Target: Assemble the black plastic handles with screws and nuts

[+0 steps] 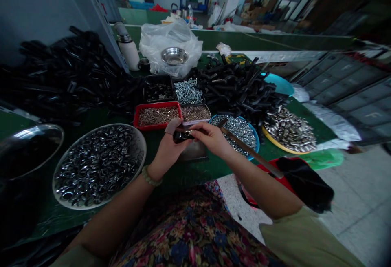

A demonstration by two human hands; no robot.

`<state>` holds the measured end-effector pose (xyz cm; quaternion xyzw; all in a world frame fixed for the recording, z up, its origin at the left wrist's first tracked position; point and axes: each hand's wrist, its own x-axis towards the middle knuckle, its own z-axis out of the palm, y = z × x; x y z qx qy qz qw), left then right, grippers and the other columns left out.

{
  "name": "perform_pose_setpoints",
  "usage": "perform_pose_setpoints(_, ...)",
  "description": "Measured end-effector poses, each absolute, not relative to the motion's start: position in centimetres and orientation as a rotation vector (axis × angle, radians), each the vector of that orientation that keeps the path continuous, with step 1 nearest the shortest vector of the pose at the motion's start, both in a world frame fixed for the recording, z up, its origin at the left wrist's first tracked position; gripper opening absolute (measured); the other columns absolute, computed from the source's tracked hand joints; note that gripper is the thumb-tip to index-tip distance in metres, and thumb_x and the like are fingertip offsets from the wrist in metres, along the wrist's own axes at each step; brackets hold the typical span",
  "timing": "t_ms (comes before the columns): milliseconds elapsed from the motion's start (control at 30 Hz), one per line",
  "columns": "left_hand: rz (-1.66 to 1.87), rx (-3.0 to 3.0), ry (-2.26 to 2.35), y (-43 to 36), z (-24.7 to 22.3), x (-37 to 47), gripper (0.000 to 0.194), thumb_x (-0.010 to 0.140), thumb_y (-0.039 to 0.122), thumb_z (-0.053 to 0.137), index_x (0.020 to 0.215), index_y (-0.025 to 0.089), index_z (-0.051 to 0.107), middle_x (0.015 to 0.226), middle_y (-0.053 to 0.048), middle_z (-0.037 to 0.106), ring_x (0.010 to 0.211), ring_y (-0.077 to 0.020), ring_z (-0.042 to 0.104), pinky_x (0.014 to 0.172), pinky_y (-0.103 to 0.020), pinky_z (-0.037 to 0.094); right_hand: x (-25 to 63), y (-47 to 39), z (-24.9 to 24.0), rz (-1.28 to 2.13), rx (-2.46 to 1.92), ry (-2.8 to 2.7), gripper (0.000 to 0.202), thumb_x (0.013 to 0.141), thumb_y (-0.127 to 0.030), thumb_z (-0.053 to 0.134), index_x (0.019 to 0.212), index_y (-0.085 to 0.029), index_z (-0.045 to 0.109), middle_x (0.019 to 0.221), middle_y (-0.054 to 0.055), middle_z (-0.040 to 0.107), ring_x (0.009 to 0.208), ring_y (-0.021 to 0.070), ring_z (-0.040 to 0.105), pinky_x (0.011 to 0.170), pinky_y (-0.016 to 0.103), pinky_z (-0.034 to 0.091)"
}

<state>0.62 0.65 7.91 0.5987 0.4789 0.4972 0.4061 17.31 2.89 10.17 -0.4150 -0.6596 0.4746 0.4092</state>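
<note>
My left hand (171, 148), with a pale covering on its thumb, is closed around a small black part (181, 135) above the table's near middle. The fingertips of my right hand (210, 136) pinch at a small shiny piece (187, 133) on top of that part. Just behind the hands are a red tray (136, 119) of copper-coloured pins and a white tray (198, 122) of small fasteners. A hammer (247, 148) lies over the blue bowl (257, 140) of nuts, partly behind my right forearm. Beneath my hands sits a grey metal block (194, 152).
A big bowl (55, 177) of shiny rings stands left, and a yellow-rimmed bowl (282, 148) of metal sleeves right. Black parts (235, 83) are heaped behind, with screws (188, 91), a steel dish (174, 56) on plastic, and a flask (128, 53).
</note>
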Motion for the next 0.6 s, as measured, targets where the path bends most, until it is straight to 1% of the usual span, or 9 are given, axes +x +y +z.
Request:
perform_pose_setpoints(67,1.246,1.493,1.195,0.6,8.1,0.6,0.060,0.071,0.026,0.071,0.126,0.024,0.047,0.125,-0.007,0.058,0.112,-0.0226,0.059,0.099,-0.039,0.047,17.6,3.0,9.9,1.187,-1.020,-1.665,0.014,0.081,-0.027,0.065,0.093,-0.020,0.067,0.088,0.000,0.066,0.067,0.0104,0.060,0.066,0.026,0.050)
perform_pose_setpoints(167,1.220,1.472,1.208,0.7,8.2,0.4,0.058,0.070,0.027,0.072,0.123,0.024,0.051,0.117,-0.005,0.063,0.109,-0.0224,0.061,0.096,-0.038,0.048,18.4,2.8,9.9,1.138,-1.013,-1.743,0.013,0.084,-0.025,0.063,0.095,-0.019,0.066,0.088,0.001,0.066,0.067,0.0109,0.060,0.066,0.027,0.051)
perform_pose_setpoints(233,1.151,1.500,1.215,1.0,8.4,0.3,0.055,0.069,0.028,0.073,0.120,0.024,0.055,0.112,-0.004,0.066,0.107,-0.0230,0.061,0.096,-0.039,0.047,18.8,2.5,10.4,0.993,-1.007,-1.916,0.012,0.087,-0.023,0.060,0.097,-0.019,0.065,0.092,0.003,0.065,0.079,0.0138,0.062,0.075,0.030,0.052)
perform_pose_setpoints(333,0.902,1.613,1.140,1.9,9.1,0.5,0.038,0.071,0.032,0.072,0.107,0.024,0.066,0.104,-0.003,0.070,0.099,-0.0250,0.064,0.095,-0.039,0.046,19.1,2.2,11.8,0.726,-0.923,-2.299,0.017,0.091,-0.020,0.053,0.104,-0.018,0.065,0.104,0.008,0.063,0.098,0.0170,0.060,0.088,0.034,0.049)
perform_pose_setpoints(400,0.756,1.645,1.057,2.5,9.8,0.6,0.026,0.073,0.036,0.070,0.095,0.024,0.071,0.095,-0.003,0.072,0.093,-0.0257,0.065,0.091,-0.038,0.048,19.9,3.0,12.9,0.641,-0.854,-2.466,0.023,0.093,-0.021,0.050,0.112,-0.018,0.062,0.108,0.009,0.063,0.101,0.0170,0.059,0.089,0.033,0.049)
perform_pose_setpoints(433,0.728,1.629,1.035,2.8,10.1,0.6,0.023,0.074,0.038,0.069,0.091,0.023,0.072,0.091,-0.004,0.072,0.090,-0.0256,0.065,0.088,-0.037,0.048,20.9,3.7,13.4,0.589,-0.872,-2.467,0.025,0.093,-0.022,0.049,0.116,-0.018,0.060,0.109,0.008,0.063,0.102,0.0168,0.058,0.090,0.033,0.049)
perform_pose_setpoints(500,0.768,1.529,1.064,3.0,10.7,0.3,0.023,0.075,0.041,0.068,0.086,0.021,0.071,0.085,-0.004,0.072,0.084,-0.0242,0.065,0.080,-0.034,0.050,24.3,5.9,13.8,0.376,-1.064,-2.304,0.029,0.094,-0.022,0.046,0.121,-0.019,0.058,0.112,0.008,0.062,0.106,0.0174,0.057,0.093,0.034,0.047)
perform_pose_setpoints(567,0.860,1.398,1.161,2.9,11.0,-0.4,0.026,0.073,0.043,0.068,0.085,0.020,0.069,0.083,-0.004,0.071,0.079,-0.0224,0.065,0.073,-0.031,0.051,29.3,8.5,13.4,-0.009,-1.434,-1.950,0.032,0.094,-0.016,0.039,0.120,-0.018,0.058,0.114,0.011,0.060,0.109,0.0203,0.054,0.097,0.039,0.045)
perform_pose_setpoints(600,0.893,1.356,1.223,2.8,11.1,-0.9,0.028,0.072,0.044,0.068,0.085,0.020,0.068,0.083,-0.003,0.071,0.079,-0.0220,0.065,0.072,-0.030,0.051,32.1,9.7,13.0,-0.171,-1.606,-1.841,0.035,0.091,-0.012,0.040,0.120,-0.016,0.058,0.118,0.014,0.057,0.114,0.0231,0.051,0.098,0.041,0.044)
